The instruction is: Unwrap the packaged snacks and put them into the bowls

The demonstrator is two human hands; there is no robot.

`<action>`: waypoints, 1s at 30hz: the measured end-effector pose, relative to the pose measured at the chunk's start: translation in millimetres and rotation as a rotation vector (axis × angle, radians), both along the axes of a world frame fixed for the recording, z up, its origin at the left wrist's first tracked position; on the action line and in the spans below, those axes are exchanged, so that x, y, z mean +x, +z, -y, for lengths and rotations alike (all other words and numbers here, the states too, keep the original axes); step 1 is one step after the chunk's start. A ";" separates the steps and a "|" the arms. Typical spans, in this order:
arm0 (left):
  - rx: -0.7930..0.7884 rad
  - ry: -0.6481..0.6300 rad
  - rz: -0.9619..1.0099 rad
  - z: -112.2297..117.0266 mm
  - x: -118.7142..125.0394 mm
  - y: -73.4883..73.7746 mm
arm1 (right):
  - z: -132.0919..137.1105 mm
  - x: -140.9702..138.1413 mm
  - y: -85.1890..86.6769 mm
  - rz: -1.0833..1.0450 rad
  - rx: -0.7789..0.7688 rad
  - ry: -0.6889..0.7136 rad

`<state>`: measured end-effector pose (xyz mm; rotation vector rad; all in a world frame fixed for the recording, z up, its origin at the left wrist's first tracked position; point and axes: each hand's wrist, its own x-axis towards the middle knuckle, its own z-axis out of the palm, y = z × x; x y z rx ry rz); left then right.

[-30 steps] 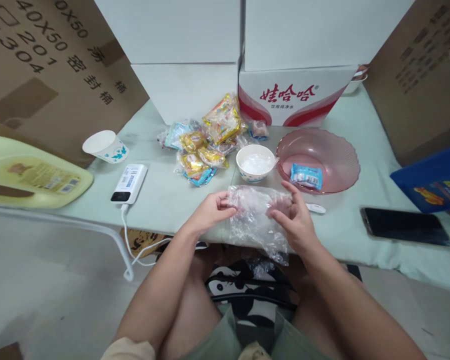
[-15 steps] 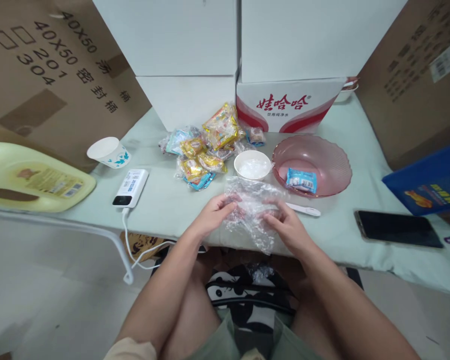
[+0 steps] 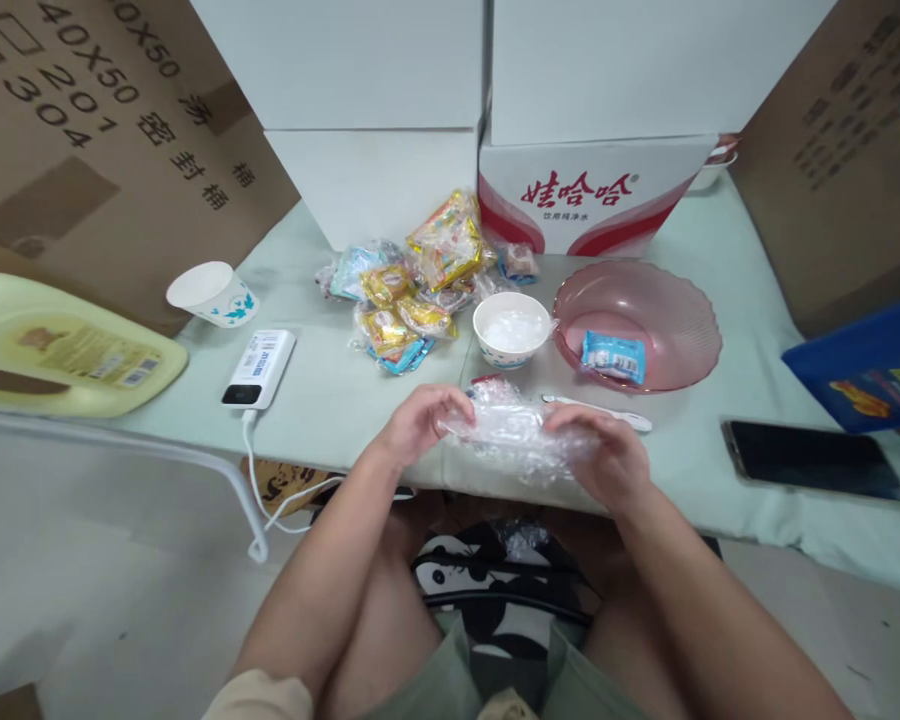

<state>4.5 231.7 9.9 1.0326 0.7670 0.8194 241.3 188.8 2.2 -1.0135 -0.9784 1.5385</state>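
Together, both hands' fingers (image 3: 450,405) curl closed around crumpled clear wrapper (image 3: 514,428).

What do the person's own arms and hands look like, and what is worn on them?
The left arm and right arm are bare, no sleeves along the forearms. The left hand and right hand wear no gloves; no watch, bracelet or ring shows. The beige cloth by the left elbow may be a sleeve, but I cannot tell.

A storeroom-like corner: stacked cardboard cartons (image 3: 105,130) and white boxes (image 3: 375,110) around a small cloth-covered table (image 3: 720,470).
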 end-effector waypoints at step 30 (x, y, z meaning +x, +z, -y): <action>0.327 0.214 -0.159 18.8 34.1 -9.5 | 25.9 -35.6 2.1 0.456 0.284 -0.228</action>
